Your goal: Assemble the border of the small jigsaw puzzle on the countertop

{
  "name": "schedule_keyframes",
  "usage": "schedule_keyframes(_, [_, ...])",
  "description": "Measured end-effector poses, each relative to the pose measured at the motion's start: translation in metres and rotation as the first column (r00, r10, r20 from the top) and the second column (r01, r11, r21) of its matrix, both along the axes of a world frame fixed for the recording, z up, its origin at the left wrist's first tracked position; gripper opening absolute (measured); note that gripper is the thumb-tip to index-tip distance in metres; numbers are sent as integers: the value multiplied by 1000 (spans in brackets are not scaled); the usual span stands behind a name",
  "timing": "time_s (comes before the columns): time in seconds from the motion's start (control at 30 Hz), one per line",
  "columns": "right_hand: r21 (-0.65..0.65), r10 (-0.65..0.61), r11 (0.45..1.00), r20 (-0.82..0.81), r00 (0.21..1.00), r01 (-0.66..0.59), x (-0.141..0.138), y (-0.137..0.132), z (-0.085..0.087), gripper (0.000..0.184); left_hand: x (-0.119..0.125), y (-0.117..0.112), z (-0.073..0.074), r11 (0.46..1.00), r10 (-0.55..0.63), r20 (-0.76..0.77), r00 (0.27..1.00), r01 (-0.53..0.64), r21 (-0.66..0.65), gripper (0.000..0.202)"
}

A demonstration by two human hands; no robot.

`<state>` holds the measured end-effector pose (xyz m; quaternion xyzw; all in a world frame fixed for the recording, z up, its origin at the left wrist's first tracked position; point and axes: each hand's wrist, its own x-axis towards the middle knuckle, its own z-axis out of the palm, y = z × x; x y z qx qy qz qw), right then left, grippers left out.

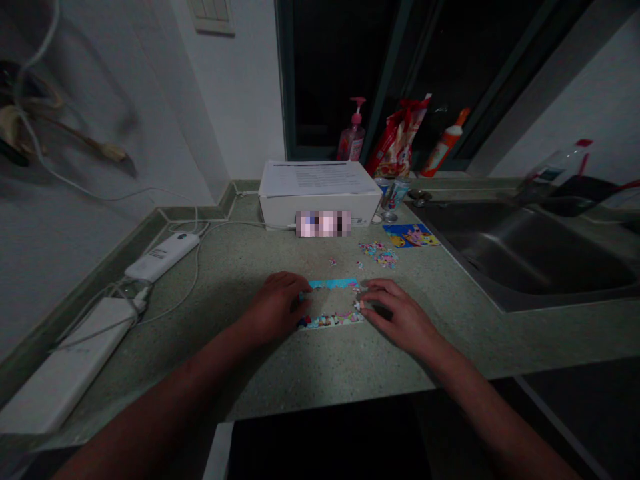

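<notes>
My left hand (pixel 274 308) and right hand (pixel 400 317) lie open, unclenched, at either end of a blue-edged cardboard jigsaw border (pixel 333 284), apparently steadying it from both sides on the speckled green stone desk (pixel 260 380). From here I cannot tell whether the right fingertips (pixel 363 288) pinch a piece. Small pink-and-blue loose jigsaw pieces (pixel 379 254) sit just beyond, within reach, near a blue-and-yellow printed picture card (pixel 411 235), seemingly kept for reference.

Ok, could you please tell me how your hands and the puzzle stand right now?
Left hand and right hand at the jigsaw border, centre unfilled. Loose pieces beyond.
</notes>
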<state>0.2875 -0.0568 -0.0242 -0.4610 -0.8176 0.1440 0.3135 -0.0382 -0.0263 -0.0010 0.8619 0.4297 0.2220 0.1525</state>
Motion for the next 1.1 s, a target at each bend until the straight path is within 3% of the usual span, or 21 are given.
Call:
schedule_keyframes(0.6, [2, -5, 1000, -32, 999, 6, 3, 3, -6, 15, 0, 3, -1, 999, 4, 3, 1000, -5, 39, 22])
schedule_keyframes(0.73, [24, -14, 1000, -56, 998, 16, 3, 12, 4, 14, -1, 5, -2, 1000, 15, 36, 999, -15, 23, 23])
schedule_keyframes(0.97, [135, 29, 991, -22, 999, -26, -10, 59, 43, 14, -4, 10, -7, 997, 36, 62, 997, -39, 59, 22])
schedule_keyframes(1.1, [130, 55, 990, -16, 998, -52, -10, 64, 44, 14, -8, 12, -9, 997, 48, 67, 997, -52, 62, 21])
